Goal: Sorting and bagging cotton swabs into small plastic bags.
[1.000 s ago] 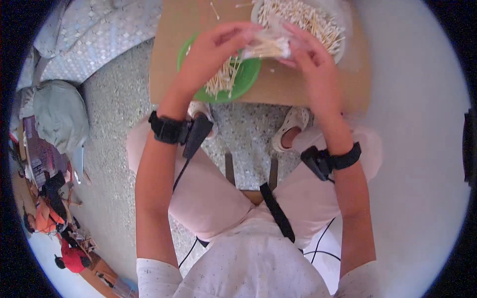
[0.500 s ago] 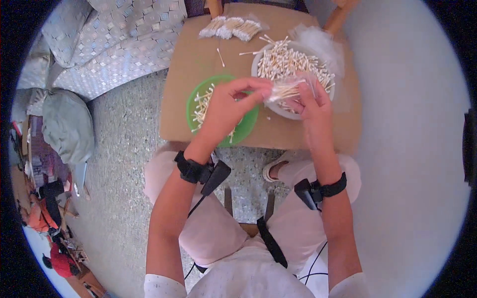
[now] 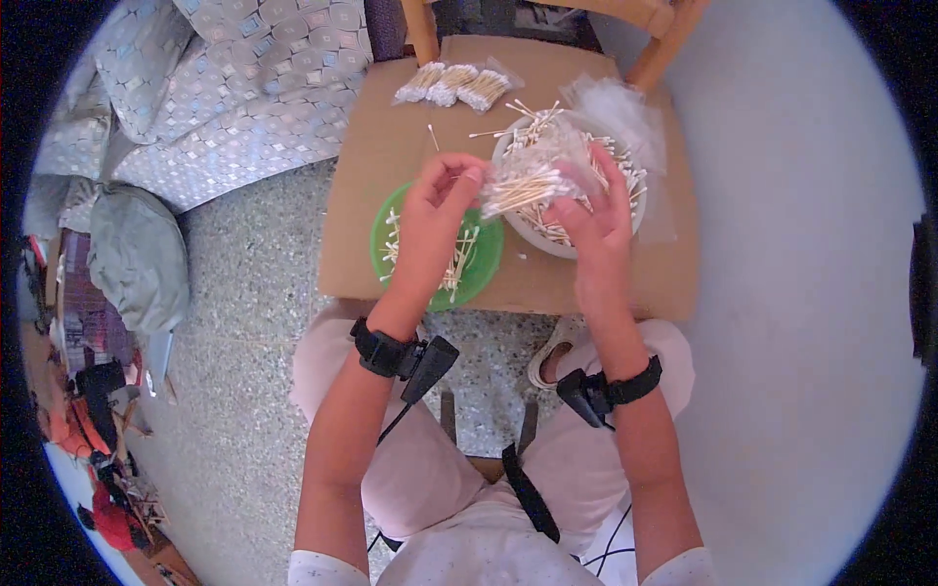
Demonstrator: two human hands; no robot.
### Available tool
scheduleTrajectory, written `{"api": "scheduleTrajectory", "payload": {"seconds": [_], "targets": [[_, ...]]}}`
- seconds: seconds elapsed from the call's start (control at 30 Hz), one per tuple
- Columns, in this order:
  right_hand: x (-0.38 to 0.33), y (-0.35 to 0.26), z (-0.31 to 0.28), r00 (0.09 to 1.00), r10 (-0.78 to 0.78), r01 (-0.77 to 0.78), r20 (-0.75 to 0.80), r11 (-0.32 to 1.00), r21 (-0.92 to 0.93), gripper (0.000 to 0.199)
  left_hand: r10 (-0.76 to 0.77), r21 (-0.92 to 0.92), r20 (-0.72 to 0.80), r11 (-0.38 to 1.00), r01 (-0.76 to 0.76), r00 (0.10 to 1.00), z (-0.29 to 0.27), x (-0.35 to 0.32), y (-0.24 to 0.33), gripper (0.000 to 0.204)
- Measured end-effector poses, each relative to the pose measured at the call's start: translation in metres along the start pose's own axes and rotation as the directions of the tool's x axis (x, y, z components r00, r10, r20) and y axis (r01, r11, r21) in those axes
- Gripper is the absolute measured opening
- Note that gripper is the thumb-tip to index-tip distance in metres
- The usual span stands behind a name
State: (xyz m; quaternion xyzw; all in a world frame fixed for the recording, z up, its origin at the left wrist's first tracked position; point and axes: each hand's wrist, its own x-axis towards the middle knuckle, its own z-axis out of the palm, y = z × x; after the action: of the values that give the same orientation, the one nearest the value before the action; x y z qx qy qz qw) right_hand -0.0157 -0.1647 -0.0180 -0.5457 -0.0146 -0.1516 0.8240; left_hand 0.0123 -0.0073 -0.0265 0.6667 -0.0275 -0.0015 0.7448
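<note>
The right hand (image 3: 604, 227), half open, cradles the clear bag of cotton swabs (image 3: 523, 191) between thumb and fingers, apparently steadying it above the white bowl (image 3: 540, 244); the left hand (image 3: 433, 213) curls at its other end, though I can't tell whether it grips. The green bowl (image 3: 486, 271) sits within easy reach, while 3 filled bags (image 3: 452, 86) lie behind, seemingly clear of both hands.

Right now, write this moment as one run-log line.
clear plastic bag: cotton swabs inside; left hand: at left end; right hand: at right end
</note>
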Motion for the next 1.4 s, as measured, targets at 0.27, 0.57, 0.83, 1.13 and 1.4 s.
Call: {"api": "scheduleTrajectory", "payload": {"seconds": [0.27,0.57,0.83,1.13,1.4], "targets": [[0.004,0.027,-0.026,0.999,0.020,-0.005,0.046,0.954,-0.299,0.020,-0.045,0.203,0.015,0.978,0.041,0.999,-0.017,0.002,-0.002,0.022],[-0.004,0.037,-0.023,0.990,0.125,-0.099,0.068,0.947,-0.307,0.010,0.365,0.576,0.442,0.584,-0.571,0.819,0.016,-0.021,0.009,0.047],[0.003,0.022,-0.027,0.933,0.270,-0.221,0.238,0.951,-0.215,0.012,0.323,0.648,0.434,0.538,-0.540,0.841,0.005,-0.009,0.009,0.033],[0.005,0.022,-0.031,0.946,0.220,-0.119,0.239,0.920,-0.373,0.012,0.473,0.651,0.275,0.549,-0.524,0.837,0.009,-0.014,0.006,0.019],[0.012,0.017,-0.027,0.897,0.354,-0.294,0.264,0.925,-0.239,0.015,0.628,0.654,0.288,0.423,-0.627,0.723,0.009,-0.012,0.005,0.029]]}}
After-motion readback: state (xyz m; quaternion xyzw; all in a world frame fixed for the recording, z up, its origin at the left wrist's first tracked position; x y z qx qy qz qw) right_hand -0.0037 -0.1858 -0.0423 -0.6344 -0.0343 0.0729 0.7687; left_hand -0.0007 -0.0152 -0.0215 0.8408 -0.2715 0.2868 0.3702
